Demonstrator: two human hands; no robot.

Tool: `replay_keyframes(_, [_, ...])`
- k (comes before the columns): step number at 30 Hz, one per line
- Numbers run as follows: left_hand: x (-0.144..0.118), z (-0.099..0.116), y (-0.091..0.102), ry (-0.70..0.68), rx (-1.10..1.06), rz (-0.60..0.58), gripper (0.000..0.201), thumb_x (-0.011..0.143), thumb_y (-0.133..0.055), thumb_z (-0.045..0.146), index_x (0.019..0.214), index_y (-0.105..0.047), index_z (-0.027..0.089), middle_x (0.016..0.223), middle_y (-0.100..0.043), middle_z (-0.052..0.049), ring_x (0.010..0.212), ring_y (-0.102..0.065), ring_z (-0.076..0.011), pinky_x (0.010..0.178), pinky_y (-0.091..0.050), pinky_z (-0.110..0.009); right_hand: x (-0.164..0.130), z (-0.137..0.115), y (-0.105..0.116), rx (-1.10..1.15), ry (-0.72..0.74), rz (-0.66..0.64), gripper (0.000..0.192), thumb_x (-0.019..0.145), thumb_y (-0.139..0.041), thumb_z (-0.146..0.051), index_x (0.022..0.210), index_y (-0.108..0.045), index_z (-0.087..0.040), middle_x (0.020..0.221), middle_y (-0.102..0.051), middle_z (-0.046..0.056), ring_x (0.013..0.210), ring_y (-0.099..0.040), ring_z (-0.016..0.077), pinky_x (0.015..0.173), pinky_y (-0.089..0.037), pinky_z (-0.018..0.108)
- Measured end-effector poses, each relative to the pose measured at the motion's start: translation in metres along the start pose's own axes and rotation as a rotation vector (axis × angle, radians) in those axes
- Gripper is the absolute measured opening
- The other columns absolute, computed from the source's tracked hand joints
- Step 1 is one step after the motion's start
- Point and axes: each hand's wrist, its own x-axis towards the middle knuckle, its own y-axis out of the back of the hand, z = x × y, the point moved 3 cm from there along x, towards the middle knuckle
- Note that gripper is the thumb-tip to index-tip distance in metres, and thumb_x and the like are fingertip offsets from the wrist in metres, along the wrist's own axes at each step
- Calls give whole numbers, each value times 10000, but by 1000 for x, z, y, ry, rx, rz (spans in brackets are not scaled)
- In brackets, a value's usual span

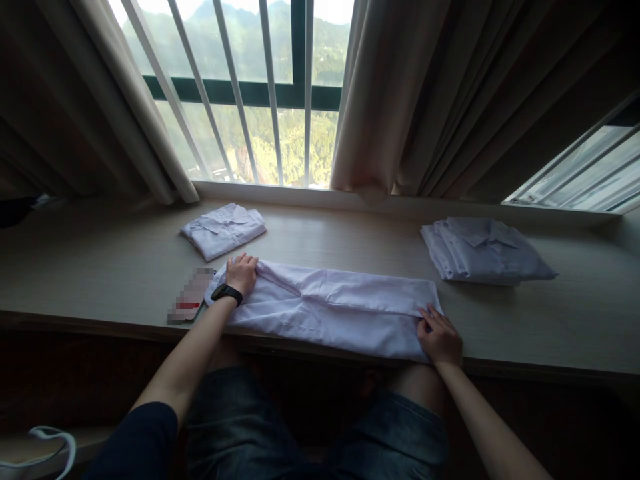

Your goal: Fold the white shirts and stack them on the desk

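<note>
Long white shirt (330, 310) stretched flat along the wooden sill (100, 267), folded narrow. Left hand (241, 272) presses down on its left end, fingers curled over the cloth; right hand (440, 337) pinches the right end's near corner. Beyond the shirt's left end, a small folded shirt (223, 230); beyond its right, a folded stack (483, 250)
</note>
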Motion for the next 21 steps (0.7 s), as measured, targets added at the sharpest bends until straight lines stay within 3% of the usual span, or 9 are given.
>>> replay_keyframes(3, [15,-21,1,35,10,-59,330,891,-438,176,1060,-720,199,1117,-690,-124,1173,-539,-305,1073,-326,-499,0,1,-2,10,-1,-18,377,854,-514,-215,1138,-761,-208,1298,-669,76,1091,-663,249,976,-520,375])
replay_keyframes(6, [26,-38,3,80,-4,-107,319,889,-458,199,1055,-730,190,1104,-671,-126,965,-607,-256,881,-439,-369,-1,1,-1,4,-6,-31,379,859,-513,-218,1151,-755,-208,1304,-666,72,1103,-661,243,989,-513,370])
replay_keyframes(8, [28,-45,5,119,1,-127,307,889,-471,212,1045,-734,190,1109,-662,-127,890,-612,-243,804,-441,-347,-1,1,-1,-2,-8,-43,380,868,-506,-222,1158,-751,-203,1310,-663,72,1116,-660,236,1005,-504,366])
replay_keyframes(11, [27,-47,10,172,33,-121,286,886,-473,206,976,-742,168,1064,-662,-150,952,-594,-292,839,-425,-398,-1,1,0,-4,-16,-64,382,877,-497,-227,1164,-748,-197,1316,-660,75,1128,-656,234,1022,-495,363])
replay_keyframes(13, [25,-40,17,204,52,-81,313,883,-459,186,1038,-728,152,1107,-654,-175,1043,-564,-333,882,-411,-446,-1,1,0,-1,-28,-77,384,879,-495,-231,1165,-748,-193,1320,-657,79,1137,-652,239,1029,-493,366])
replay_keyframes(16, [14,-6,33,135,-3,29,406,876,-449,144,1216,-670,147,1271,-613,-183,1175,-521,-345,956,-396,-485,0,1,0,6,-48,-102,392,882,-487,-238,1169,-748,-187,1324,-653,85,1147,-646,242,1039,-488,368])
replay_keyframes(19, [-14,57,47,-77,-149,93,420,903,-473,195,1285,-644,169,1387,-574,-141,1289,-485,-314,1070,-364,-483,0,0,0,15,-70,-121,400,881,-471,-239,1162,-750,-179,1339,-644,86,1168,-637,236,1061,-472,362])
replay_keyframes(21, [-41,106,50,-203,-213,102,444,954,-472,352,1367,-598,248,1474,-523,-87,1409,-383,-319,1156,-287,-523,1,-1,1,26,-87,-140,404,872,-467,-236,1153,-752,-175,1351,-635,89,1191,-623,236,1076,-460,364])
